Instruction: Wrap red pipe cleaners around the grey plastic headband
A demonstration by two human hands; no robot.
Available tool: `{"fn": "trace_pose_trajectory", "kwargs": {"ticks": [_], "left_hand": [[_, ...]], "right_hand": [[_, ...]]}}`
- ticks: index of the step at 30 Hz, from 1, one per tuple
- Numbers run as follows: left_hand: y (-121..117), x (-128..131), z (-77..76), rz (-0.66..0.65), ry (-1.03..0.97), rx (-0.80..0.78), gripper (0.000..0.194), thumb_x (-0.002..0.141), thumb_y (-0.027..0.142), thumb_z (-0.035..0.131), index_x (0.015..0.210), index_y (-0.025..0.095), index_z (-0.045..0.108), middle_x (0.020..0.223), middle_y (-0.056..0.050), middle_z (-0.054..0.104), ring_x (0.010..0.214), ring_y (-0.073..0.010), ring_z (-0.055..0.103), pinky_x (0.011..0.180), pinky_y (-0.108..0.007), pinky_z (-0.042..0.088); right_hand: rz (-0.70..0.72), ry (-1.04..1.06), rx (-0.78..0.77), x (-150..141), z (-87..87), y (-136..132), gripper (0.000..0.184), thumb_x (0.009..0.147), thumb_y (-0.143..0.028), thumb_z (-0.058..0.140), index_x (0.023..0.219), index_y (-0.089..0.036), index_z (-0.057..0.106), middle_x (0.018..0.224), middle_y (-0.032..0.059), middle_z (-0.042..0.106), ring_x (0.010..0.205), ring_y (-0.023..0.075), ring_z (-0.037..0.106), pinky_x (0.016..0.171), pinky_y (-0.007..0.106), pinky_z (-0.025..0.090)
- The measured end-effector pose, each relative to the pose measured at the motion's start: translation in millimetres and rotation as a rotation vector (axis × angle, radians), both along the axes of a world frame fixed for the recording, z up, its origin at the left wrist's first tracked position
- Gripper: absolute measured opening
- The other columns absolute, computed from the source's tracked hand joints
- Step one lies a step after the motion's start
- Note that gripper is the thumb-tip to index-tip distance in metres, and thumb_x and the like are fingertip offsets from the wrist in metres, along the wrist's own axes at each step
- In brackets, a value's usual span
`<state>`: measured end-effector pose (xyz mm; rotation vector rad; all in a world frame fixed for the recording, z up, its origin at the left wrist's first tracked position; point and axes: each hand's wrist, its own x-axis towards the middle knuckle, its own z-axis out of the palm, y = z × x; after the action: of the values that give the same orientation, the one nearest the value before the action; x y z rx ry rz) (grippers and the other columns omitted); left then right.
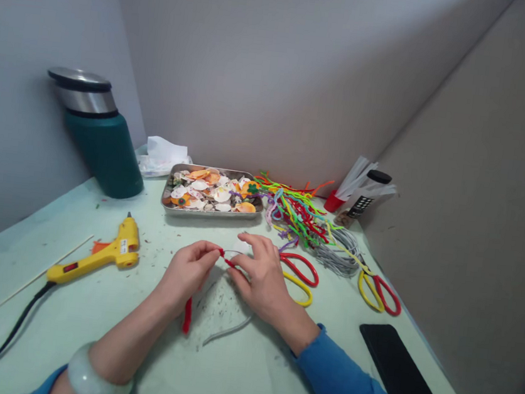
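Between the thumb and forefinger of my left hand (193, 268) is a fuzzy red pipe cleaner (187, 316), its tail hanging below the palm. My right hand (260, 277) pinches a short red end of it, with thumb and forefinger close together and the other fingers raised. A thin grey wire (233, 252) arches from the red piece toward my right hand. Below that hand, a grey strand (228, 332) curves onto the table; whether it joins the wire is hidden. Scissors with red and yellow handles (302, 271) lie partly behind my right hand.
A yellow glue gun (99, 257) and thin stick (25, 287) lie left, near a green bottle (102, 147). Behind are a metal tray (210, 214) of shells, coloured pipe cleaners (296, 210), and grey strands (339, 253). More scissors (379, 294) and a black object (407, 378) lie right.
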<state>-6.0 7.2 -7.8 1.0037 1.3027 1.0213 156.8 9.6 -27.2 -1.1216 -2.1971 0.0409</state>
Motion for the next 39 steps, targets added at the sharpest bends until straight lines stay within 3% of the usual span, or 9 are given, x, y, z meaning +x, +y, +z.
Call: {"fn": "trace_pose_trajectory", "kwargs": {"ticks": [10, 15, 24, 28, 34, 39], "left_hand": [[0.9, -1.7, -1.3, 0.001, 0.034, 0.015, 0.019, 0.072, 0.034, 0.057, 0.08, 0.017, 0.055, 0.041, 0.01, 0.034, 0.035, -0.0053, 0.024, 0.035, -0.018, 0.017], [0.5, -2.7, -5.1, -0.003, 0.149, 0.091, 0.024, 0.074, 0.037, 0.056, 0.089, 0.018, 0.057, 0.044, 0.01, 0.036, 0.038, -0.0069, 0.028, 0.038, -0.019, 0.019], [0.9, -6.1, -8.5, -0.103, 0.325, 0.227, 0.018, 0.076, 0.035, 0.055, 0.079, 0.018, 0.059, 0.052, 0.007, 0.045, 0.046, -0.0096, 0.035, 0.044, -0.021, 0.025], [0.2, -6.1, -5.0, -0.195, 0.29, 0.181, 0.018, 0.077, 0.035, 0.055, 0.078, 0.017, 0.059, 0.052, 0.007, 0.044, 0.045, -0.0083, 0.032, 0.044, -0.021, 0.022], [-2.2, -5.2, -1.6, -0.324, 0.188, 0.113, 0.02, 0.077, 0.036, 0.056, 0.078, 0.017, 0.058, 0.048, 0.009, 0.037, 0.042, -0.0066, 0.026, 0.043, -0.021, 0.018], [-4.4, -3.9, 2.8, -0.348, 0.141, 0.105, 0.021, 0.077, 0.038, 0.057, 0.077, 0.017, 0.056, 0.046, 0.01, 0.035, 0.041, -0.0058, 0.025, 0.042, -0.021, 0.016]], "right_hand": [[0.032, 0.124, 0.035, 0.2, 2.4, -0.9, 0.014, 0.087, -0.023, 0.054, 0.083, -0.018, 0.067, 0.115, 0.0104, 0.057, 0.106, 0.0242, 0.049, 0.088, 0.042, 0.038], [0.007, 0.197, 0.067, 0.5, 3.4, -1.5, 0.014, 0.087, -0.021, 0.054, 0.082, -0.019, 0.068, 0.109, 0.0095, 0.06, 0.102, 0.0232, 0.051, 0.086, 0.04, 0.04], [-0.008, 0.333, 0.042, 1.0, 7.8, -0.2, 0.013, 0.086, -0.022, 0.058, 0.081, -0.02, 0.07, 0.098, 0.008, 0.062, 0.095, 0.021, 0.055, 0.084, 0.038, 0.043], [0.008, 0.432, -0.057, 1.5, 10.6, 1.6, 0.011, 0.084, -0.02, 0.06, 0.08, -0.02, 0.071, 0.095, 0.0069, 0.061, 0.095, 0.0199, 0.056, 0.085, 0.036, 0.043], [0.066, 0.589, -0.331, 3.0, 10.2, 8.2, 0.01, 0.079, -0.018, 0.064, 0.073, -0.019, 0.072, 0.09, 0.0057, 0.063, 0.091, 0.0176, 0.059, 0.083, 0.031, 0.045], [0.09, 0.658, -0.55, 4.3, 7.9, 13.1, 0.011, 0.075, -0.021, 0.066, 0.066, -0.018, 0.071, 0.086, 0.0055, 0.064, 0.084, 0.0172, 0.06, 0.078, 0.03, 0.045]]}}
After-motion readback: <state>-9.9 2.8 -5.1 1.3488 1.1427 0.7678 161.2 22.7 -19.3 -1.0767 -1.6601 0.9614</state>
